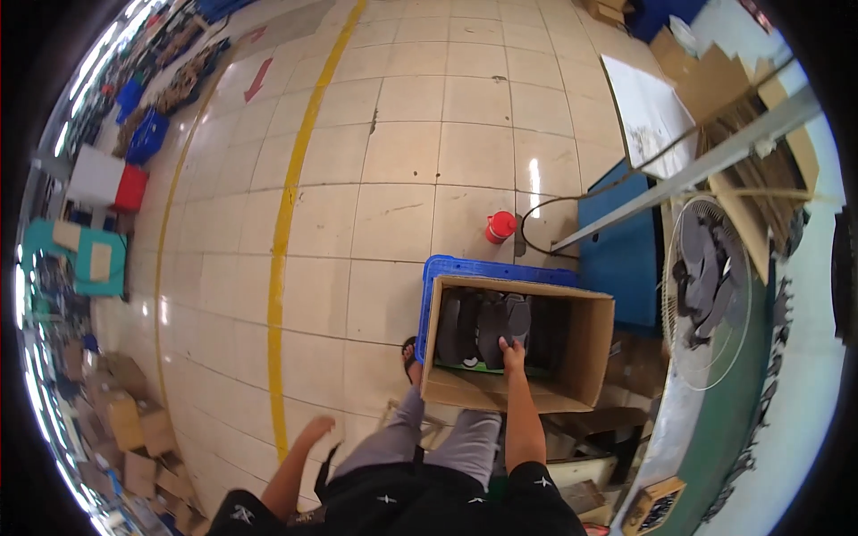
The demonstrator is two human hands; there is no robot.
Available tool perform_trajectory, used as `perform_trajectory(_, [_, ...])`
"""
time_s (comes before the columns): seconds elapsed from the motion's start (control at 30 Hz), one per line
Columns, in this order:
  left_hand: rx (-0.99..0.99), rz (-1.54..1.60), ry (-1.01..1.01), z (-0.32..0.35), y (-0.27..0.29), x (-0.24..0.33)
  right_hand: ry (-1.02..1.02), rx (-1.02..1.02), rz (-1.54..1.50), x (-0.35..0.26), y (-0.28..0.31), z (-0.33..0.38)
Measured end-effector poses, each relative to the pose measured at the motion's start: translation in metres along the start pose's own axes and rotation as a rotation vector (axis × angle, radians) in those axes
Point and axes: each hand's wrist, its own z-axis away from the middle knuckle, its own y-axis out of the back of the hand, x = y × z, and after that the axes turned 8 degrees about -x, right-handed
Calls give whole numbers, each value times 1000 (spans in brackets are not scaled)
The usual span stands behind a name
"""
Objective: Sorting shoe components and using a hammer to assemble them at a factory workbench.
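Note:
My right hand [512,355] reaches over the near side of an open cardboard box [585,335]. Its fingers and thumb close on the near end of a dark grey shoe sole [491,335] inside. More dark soles [458,322] lie beside it, and a bit of green and white shows under them. The right part of the box's inside is in shadow. Away from the box, my left hand [317,429] hangs low at the left over the tiled floor, with nothing visible in it and its fingers loosely stretched.
The box rests in a blue plastic crate [429,299]. A red jug [500,227] stands on the floor behind it. To the right are a blue panel [617,241], a slanting metal bar [679,179], a cable and a round fan [706,290]. A yellow line [284,214] runs along the floor.

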Motion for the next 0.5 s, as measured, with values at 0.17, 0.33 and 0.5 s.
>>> perform_trajectory(0.17, [-147, 64, 196, 104, -30, -51, -165, 78, 313, 49, -58, -49])
perform_trajectory(0.33, [-16, 171, 343, 90, -37, 22, -345, 289, 1009, 27, -31, -52])
perform_trajectory(0.5, [360, -52, -34, 37, 2, 117, 240, -376, 660, -121, -54, 41])
